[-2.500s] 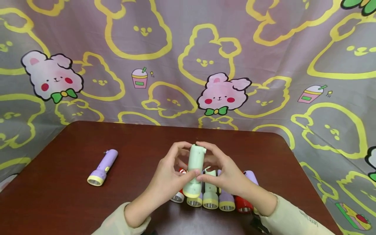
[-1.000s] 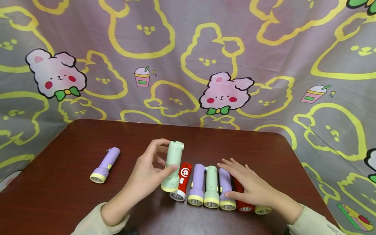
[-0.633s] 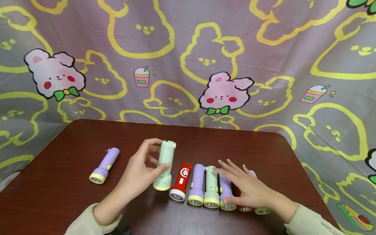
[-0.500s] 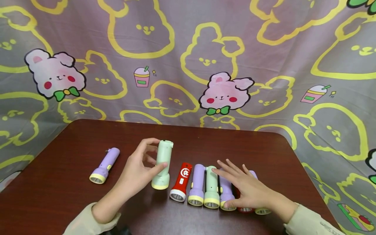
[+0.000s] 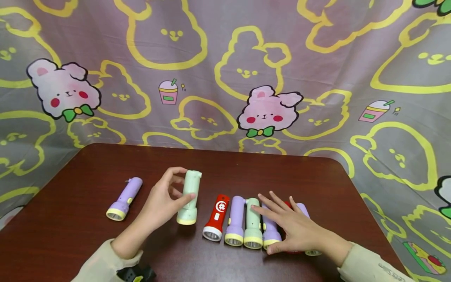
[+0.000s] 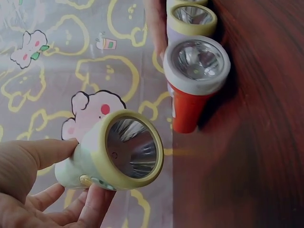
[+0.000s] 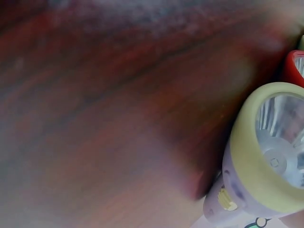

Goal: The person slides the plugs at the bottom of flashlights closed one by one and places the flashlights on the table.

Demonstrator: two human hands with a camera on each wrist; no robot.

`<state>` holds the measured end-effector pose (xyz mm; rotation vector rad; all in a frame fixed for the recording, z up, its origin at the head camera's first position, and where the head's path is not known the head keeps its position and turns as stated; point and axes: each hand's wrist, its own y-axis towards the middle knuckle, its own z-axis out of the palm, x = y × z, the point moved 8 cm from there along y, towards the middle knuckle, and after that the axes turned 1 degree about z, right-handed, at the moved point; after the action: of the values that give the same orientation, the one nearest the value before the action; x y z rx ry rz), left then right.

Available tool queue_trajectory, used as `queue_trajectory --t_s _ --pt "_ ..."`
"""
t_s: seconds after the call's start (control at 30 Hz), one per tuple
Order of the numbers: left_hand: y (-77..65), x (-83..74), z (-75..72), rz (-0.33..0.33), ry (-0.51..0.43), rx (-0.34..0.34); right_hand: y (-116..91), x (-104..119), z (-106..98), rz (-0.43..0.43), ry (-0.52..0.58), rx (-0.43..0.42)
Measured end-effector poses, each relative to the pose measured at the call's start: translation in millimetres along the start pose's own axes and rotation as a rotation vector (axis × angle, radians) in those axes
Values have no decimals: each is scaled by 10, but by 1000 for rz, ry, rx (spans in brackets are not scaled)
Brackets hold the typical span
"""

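Note:
My left hand grips a mint-green flashlight between thumb and fingers, its yellow-rimmed lens end down. In the left wrist view, that flashlight's lens faces the camera, with the thumb on one side and fingers on the other. My right hand spreads its fingers over the right part of a row of flashlights. That row holds a red one with a white rim, a purple one, a mint one and another purple one. Further ones, red and purple, are partly hidden under the hand.
A lone purple flashlight lies at the left of the dark wooden table. Behind the table hangs a patterned curtain. A black device sits at the left wrist. The right wrist view shows a purple flashlight close up.
Both hands were on the mint flashlight earlier. My right hand has let go and moved right over the row, while the left has carried the flashlight leftward, past the red one.

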<state>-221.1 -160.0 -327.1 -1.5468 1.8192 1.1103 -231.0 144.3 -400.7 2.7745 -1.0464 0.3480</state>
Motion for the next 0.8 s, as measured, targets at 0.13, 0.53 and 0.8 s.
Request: queue_trajectory --t_s 0.13,0.53,0.8 --pt "11 90 15 -39 -6 16 -1 -8 18 4 -7 -1" --pt "21 380 180 -162 9 111 13 4 22 -28 -52 -22" --pt "22 468 295 -202 -12 155 3 3 29 -21 -56 -24"
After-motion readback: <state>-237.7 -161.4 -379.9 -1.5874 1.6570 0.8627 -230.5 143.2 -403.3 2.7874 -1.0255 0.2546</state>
